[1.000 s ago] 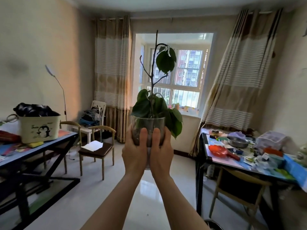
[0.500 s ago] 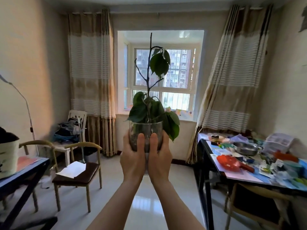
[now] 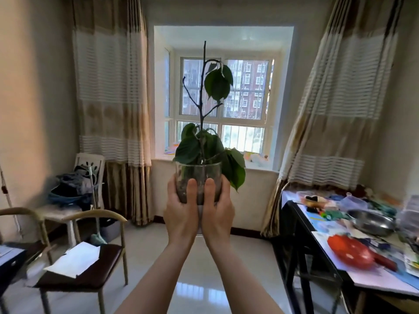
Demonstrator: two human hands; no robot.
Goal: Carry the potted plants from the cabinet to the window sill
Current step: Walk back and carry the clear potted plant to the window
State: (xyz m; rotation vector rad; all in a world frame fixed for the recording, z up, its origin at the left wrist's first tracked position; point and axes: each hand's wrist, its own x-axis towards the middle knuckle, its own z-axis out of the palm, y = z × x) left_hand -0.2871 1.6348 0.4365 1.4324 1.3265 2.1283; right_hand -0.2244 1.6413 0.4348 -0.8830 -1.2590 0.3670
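I have the plant point(image 3: 201, 152) in its glass pot point(image 3: 198, 175) held out in front of my chest, stem upright, both hands wrapped around the pot: left hand point(image 3: 181, 214) and right hand point(image 3: 217, 214) side by side, thumbs pressed on the near wall. The window sill point(image 3: 260, 165) lies straight ahead, beyond the pot (some small things sit along it). The floor between is open, with a chair point(image 3: 90, 257) on my left and a cluttered tabletop point(image 3: 340, 264) on my right, so the straight path looks clear.
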